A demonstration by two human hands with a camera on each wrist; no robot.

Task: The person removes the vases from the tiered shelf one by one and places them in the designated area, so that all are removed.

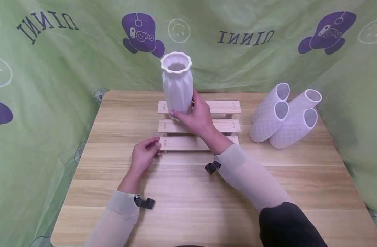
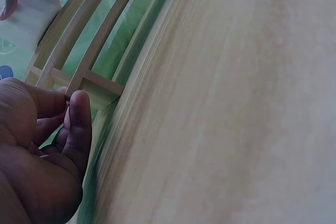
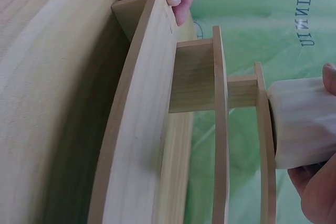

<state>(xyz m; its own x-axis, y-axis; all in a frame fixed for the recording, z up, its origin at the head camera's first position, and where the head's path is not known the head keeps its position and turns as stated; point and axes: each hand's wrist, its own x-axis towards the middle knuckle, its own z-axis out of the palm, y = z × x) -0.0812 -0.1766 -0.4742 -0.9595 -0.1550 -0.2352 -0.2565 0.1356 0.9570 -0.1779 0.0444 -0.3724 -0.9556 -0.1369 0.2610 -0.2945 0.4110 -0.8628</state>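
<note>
A white fluted vase (image 1: 178, 90) with a scalloped rim stands upright at the left end of a stepped wooden rack (image 1: 201, 126). My right hand (image 1: 201, 116) grips it low down, thumb in front and fingers behind. In the right wrist view, the vase base (image 3: 304, 121) is at the top slat; whether it bears full weight there I cannot tell. With thumb and fingers, my left hand (image 1: 144, 154) pinches the left end of the front slat (image 1: 188, 143). The left wrist view shows this pinch on the slat end (image 2: 79, 80) close up.
Several white textured vases (image 1: 295, 128) stand clustered on the right of the wooden table (image 1: 188, 192). A green printed curtain (image 1: 231, 65) hangs behind and at both sides. Small black cameras (image 1: 144, 202) are on both wrists.
</note>
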